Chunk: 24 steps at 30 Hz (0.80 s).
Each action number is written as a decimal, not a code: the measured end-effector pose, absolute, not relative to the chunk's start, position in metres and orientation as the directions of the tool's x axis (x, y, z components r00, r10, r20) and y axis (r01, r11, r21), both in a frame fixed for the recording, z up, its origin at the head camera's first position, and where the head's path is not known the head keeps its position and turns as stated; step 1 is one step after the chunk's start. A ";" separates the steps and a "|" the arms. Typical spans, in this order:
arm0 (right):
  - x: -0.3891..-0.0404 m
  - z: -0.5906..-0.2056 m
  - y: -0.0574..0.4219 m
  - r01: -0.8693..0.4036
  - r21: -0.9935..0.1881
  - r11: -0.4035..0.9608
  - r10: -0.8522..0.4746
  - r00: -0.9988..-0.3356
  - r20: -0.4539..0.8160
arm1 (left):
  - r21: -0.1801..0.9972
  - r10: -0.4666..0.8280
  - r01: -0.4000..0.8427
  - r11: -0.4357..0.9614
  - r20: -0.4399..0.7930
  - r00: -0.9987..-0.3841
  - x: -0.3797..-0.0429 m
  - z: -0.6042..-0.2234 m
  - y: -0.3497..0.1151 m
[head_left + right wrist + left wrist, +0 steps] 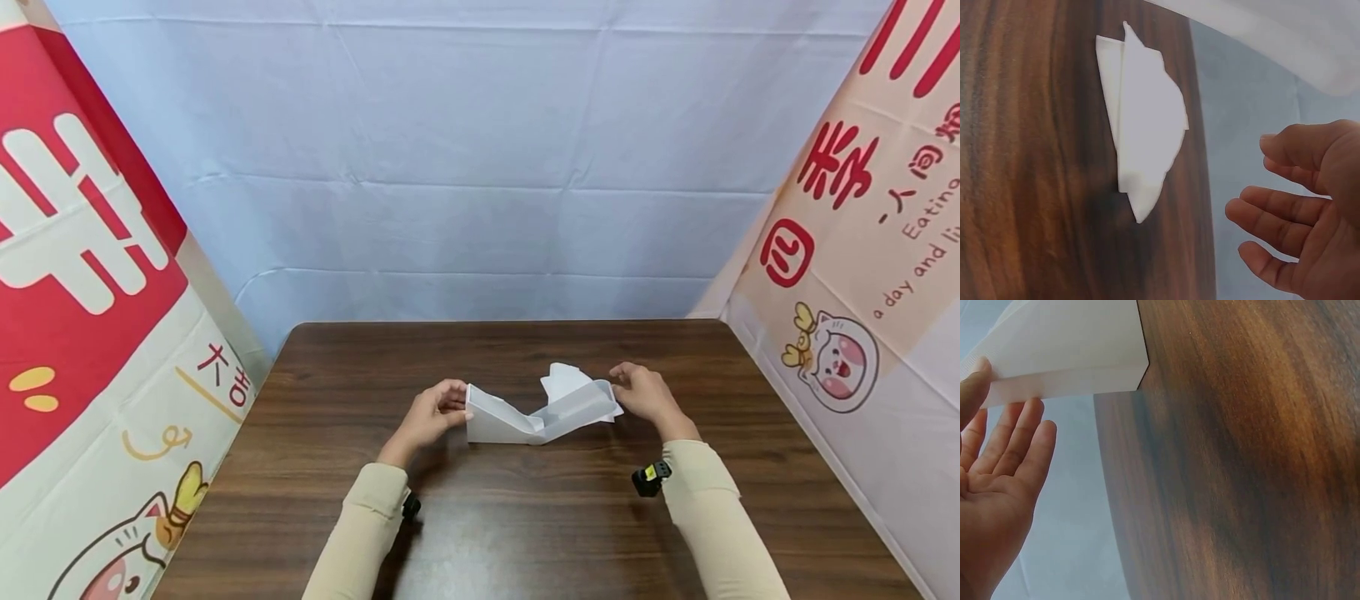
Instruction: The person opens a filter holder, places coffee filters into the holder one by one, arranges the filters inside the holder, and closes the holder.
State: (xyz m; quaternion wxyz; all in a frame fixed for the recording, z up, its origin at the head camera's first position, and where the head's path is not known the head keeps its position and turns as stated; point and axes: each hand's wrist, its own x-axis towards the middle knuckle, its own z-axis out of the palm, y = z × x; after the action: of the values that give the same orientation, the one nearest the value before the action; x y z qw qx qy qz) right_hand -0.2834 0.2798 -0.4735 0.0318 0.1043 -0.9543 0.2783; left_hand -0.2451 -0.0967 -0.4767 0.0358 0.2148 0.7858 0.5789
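Observation:
A white V-shaped open holder (504,427), low in the middle and higher at both ends, stands on the table. My left hand (429,417) grips its left end; in the left wrist view the thumb lies on the white side wall (1066,344) and the fingers are at its edge. Behind the holder's right half lie folded white paper sheets (562,382), seen on the wood in the right wrist view as a rounded stack (1147,119). My right hand (647,395) is just beside the holder's right end, its fingers loosely bent with nothing between them.
The dark wooden table (525,517) reaches back to a pale blue cloth backdrop (480,167). Printed cloths hang at the left (90,275) and right (870,275). A small black camera (651,479) is strapped at the right wrist.

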 end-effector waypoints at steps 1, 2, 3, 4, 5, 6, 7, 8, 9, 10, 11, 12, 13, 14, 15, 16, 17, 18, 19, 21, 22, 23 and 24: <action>-0.284 -0.476 0.279 -0.215 -0.524 0.824 -0.185 -0.976 0.111 | 0.925 0.379 0.297 0.237 0.194 -0.905 -0.245 -0.477 -0.097; -0.285 -0.478 0.279 -0.214 -0.520 0.827 -0.188 -0.977 0.103 | 0.925 0.379 0.299 0.236 0.196 -0.905 -0.245 -0.476 -0.096; -0.286 -0.480 0.278 -0.210 -0.516 0.831 -0.189 -0.978 0.093 | 0.923 0.380 0.302 0.237 0.198 -0.904 -0.245 -0.477 -0.096; -0.286 -0.483 0.278 -0.202 -0.512 0.835 -0.187 -0.979 0.081 | 0.922 0.381 0.306 0.237 0.201 -0.902 -0.245 -0.477 -0.096; -0.286 -0.485 0.278 -0.194 -0.508 0.840 -0.186 -0.980 0.067 | 0.921 0.382 0.308 0.240 0.202 -0.902 -0.245 -0.477 -0.096; -0.287 -0.487 0.278 -0.183 -0.505 0.844 -0.182 -0.982 0.053 | 0.920 0.385 0.310 0.240 0.203 -0.900 -0.245 -0.477 -0.095; -0.287 -0.489 0.278 -0.171 -0.506 0.845 -0.179 -0.983 0.035 | 0.919 0.387 0.311 0.241 0.203 -0.899 -0.245 -0.477 -0.095; -0.286 -0.490 0.278 -0.160 -0.506 0.848 -0.174 -0.985 0.021 | 0.920 0.389 0.312 0.239 0.204 -0.898 -0.245 -0.478 -0.094; -0.286 -0.492 0.278 -0.149 -0.508 0.848 -0.169 -0.986 0.008 | 0.921 0.391 0.313 0.234 0.205 -0.897 -0.246 -0.478 -0.094; -0.286 -0.493 0.278 -0.143 -0.512 0.847 -0.167 -0.986 -0.001 | 0.923 0.391 0.310 0.229 0.205 -0.897 -0.246 -0.478 -0.094; -0.287 -0.494 0.278 -0.140 -0.515 0.846 -0.167 -0.986 -0.007 | 0.926 0.390 0.305 0.224 0.202 -0.898 -0.246 -0.478 -0.094; -0.287 -0.494 0.278 -0.141 -0.514 0.846 -0.170 -0.985 -0.010 | 0.927 0.389 0.304 0.221 0.202 -0.899 -0.246 -0.478 -0.094; -0.287 -0.495 0.277 -0.143 -0.513 0.846 -0.174 -0.985 -0.012 | 0.928 0.387 0.302 0.219 0.201 -0.900 -0.246 -0.478 -0.094; -0.288 -0.496 0.277 -0.148 -0.511 0.847 -0.178 -0.984 -0.011 | 0.929 0.387 0.299 0.216 0.200 -0.900 -0.246 -0.478 -0.094; -0.289 -0.497 0.277 -0.153 -0.507 0.848 -0.183 -0.983 -0.009 | 0.930 0.386 0.298 0.217 0.199 -0.901 -0.246 -0.478 -0.094; -0.290 -0.498 0.277 -0.162 -0.502 0.849 -0.191 -0.982 -0.006 | 0.929 0.387 0.297 0.219 0.197 -0.901 -0.246 -0.478 -0.094; -0.291 -0.499 0.277 -0.170 -0.494 0.853 -0.197 -0.980 -0.002 | 0.929 0.389 0.297 0.222 0.196 -0.900 -0.246 -0.478 -0.094; -0.291 -0.501 0.276 -0.178 -0.485 0.856 -0.203 -0.979 0.001 | 0.927 0.388 0.299 0.225 0.196 -0.901 -0.246 -0.478 -0.094; -0.292 -0.502 0.276 -0.185 -0.481 0.857 -0.211 -0.978 0.001 | 0.926 0.387 0.300 0.228 0.196 -0.901 -0.246 -0.478 -0.095; -0.294 -0.505 0.276 -0.195 -0.477 0.857 -0.224 -0.975 -0.004 | 0.921 0.380 0.306 0.241 0.201 -0.903 -0.245 -0.478 -0.095; -0.295 -0.506 0.275 -0.197 -0.477 0.856 -0.229 -0.973 -0.009 | 0.918 0.376 0.310 0.246 0.204 -0.904 -0.245 -0.478 -0.095; -0.296 -0.508 0.275 -0.193 -0.476 0.858 -0.227 -0.974 -0.014 | 0.917 0.373 0.311 0.250 0.205 -0.905 -0.245 -0.478 -0.095; -0.296 -0.509 0.274 -0.194 -0.474 0.859 -0.231 -0.973 -0.020 | 0.915 0.370 0.314 0.255 0.207 -0.906 -0.244 -0.477 -0.095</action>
State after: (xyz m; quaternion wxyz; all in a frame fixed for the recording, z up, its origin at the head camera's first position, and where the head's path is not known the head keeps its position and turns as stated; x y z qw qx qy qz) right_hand -0.2960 0.2743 -0.5093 -0.0381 0.1101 -0.9633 0.2419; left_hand -0.2445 -0.0952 -0.4775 0.0249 0.2159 0.7919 0.5707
